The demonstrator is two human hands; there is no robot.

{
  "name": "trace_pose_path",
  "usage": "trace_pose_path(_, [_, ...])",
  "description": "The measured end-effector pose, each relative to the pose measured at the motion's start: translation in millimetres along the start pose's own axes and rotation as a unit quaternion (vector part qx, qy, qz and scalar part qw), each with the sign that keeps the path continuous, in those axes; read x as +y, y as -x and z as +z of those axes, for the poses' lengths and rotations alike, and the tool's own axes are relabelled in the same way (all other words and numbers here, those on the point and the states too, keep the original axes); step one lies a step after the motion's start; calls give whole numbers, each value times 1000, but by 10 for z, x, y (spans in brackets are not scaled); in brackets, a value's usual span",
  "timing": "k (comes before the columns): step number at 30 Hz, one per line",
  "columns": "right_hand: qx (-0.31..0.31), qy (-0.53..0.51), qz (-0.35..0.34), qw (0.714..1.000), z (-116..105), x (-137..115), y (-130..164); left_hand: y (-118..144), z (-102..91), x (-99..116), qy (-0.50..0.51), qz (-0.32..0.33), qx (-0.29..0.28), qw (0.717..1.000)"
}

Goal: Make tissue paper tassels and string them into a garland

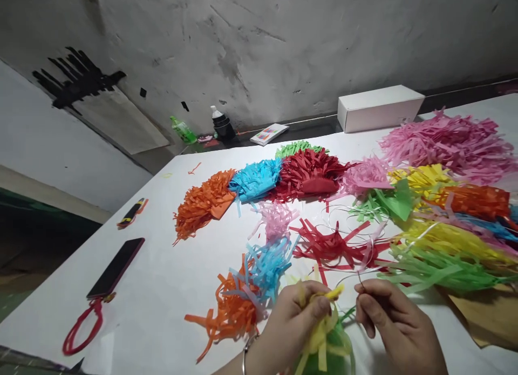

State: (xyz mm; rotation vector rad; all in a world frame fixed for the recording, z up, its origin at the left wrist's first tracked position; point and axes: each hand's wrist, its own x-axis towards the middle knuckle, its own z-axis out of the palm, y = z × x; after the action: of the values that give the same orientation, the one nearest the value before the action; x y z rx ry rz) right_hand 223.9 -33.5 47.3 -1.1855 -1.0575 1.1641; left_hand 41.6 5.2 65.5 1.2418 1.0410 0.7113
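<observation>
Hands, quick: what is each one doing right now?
Left hand: closed on a yellow tassel.
Right hand: pinching a thin wire between its fingertips.

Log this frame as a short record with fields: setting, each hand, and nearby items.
setting: white table by a grey wall
left hand: pinches a yellow paper tassel at its top
right hand: pinches a thin wire
near hands: orange and blue tassels, red fringe
far side: white box
left edge: phone with red strap
</observation>
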Motion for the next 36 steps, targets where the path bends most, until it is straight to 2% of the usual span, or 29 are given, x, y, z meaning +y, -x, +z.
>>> trace_pose_path(1, [-2,32,-11,999,-10,21,6,-11,31,-55,92,-52,11,994])
trace_pose_path(3, [-24,103,-39,994,-15,45,19,-27,80,-134,230,-118,28,966])
trace_pose_path(6, [-51,182,-93,978,18,45,37,-48,126,-165,301,-140,51,942])
trace_pose_path(9, [-41,197,-91,975,81,30,60,-58,142,-139,308,-135,58,940])
trace_pose_path(12, [3,181,-64,981,126,19,89,-54,131,-117,308,-124,60,941])
trace_pose_path(16, [34,167,-63,983,95,31,71,-24,113,-111,313,-116,40,942])
trace_pose_path(18, [26,151,-49,987,63,37,27,-5,123,-111,319,-136,12,938])
trace_pose_path(21, [-27,93,3,995,50,18,-43,10,152,-113,310,-169,-23,935])
trace_pose_path(23, [-58,58,26,996,66,-7,-66,2,152,-118,291,-179,-27,940])
trace_pose_path(25, [-43,32,33,998,86,-20,-64,-25,112,-119,260,-177,-16,949])
trace_pose_path(27, [17,9,36,999,95,-11,-45,-55,35,-110,209,-137,19,968])
trace_pose_path(29, [82,0,33,996,88,16,-25,-61,-57,-87,117,-30,125,985])
trace_pose_path(30, [107,10,25,994,82,29,-17,-47,-97,-70,57,38,193,979])
trace_pose_path(32, [120,63,-4,991,76,44,-9,11,-145,-27,-58,161,306,936])
trace_pose_path(33, [106,94,-23,990,81,42,-7,50,-149,-2,-111,212,321,916])
trace_pose_path(34, [90,120,-39,988,93,33,-4,89,-137,24,-159,254,303,904])
trace_pose_path(36, [64,134,-52,987,134,1,8,146,-78,71,-243,310,203,897])
